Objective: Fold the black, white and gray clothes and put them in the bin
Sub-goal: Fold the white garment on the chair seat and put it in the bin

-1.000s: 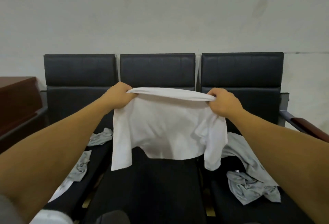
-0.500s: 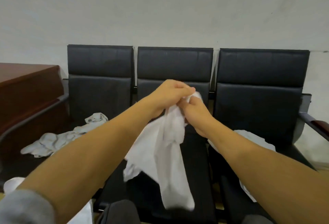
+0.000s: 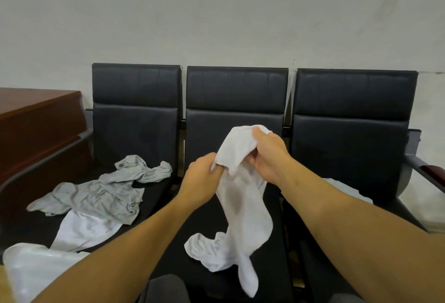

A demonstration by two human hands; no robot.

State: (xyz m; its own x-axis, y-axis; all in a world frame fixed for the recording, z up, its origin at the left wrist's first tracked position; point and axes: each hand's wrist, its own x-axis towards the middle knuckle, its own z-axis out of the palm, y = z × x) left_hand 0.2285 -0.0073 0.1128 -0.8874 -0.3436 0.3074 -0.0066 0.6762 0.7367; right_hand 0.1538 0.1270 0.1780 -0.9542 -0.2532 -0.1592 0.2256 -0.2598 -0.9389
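Note:
A white garment [image 3: 240, 208] hangs bunched in front of the middle black seat, its lower end lying on the seat cushion. My right hand [image 3: 267, 155] grips its upper edge, held higher. My left hand [image 3: 202, 182] pinches the fabric lower and to the left. A gray garment [image 3: 101, 194] lies crumpled on the left seat over another white piece [image 3: 81, 230]. A pale cloth [image 3: 346, 189] shows on the right seat behind my right forearm. A translucent white bin [image 3: 31, 269] sits at the bottom left corner.
Three black padded chairs [image 3: 236, 90] stand in a row against a pale wall. A brown wooden desk [image 3: 36, 119] stands at the left. A metal armrest with a wooden pad [image 3: 428, 172] sticks out at the right.
The white garment was spread wide between both hands, then gathered together. Now my left hand has dropped lower and left while my right stays up; the cloth's end rests on the seat.

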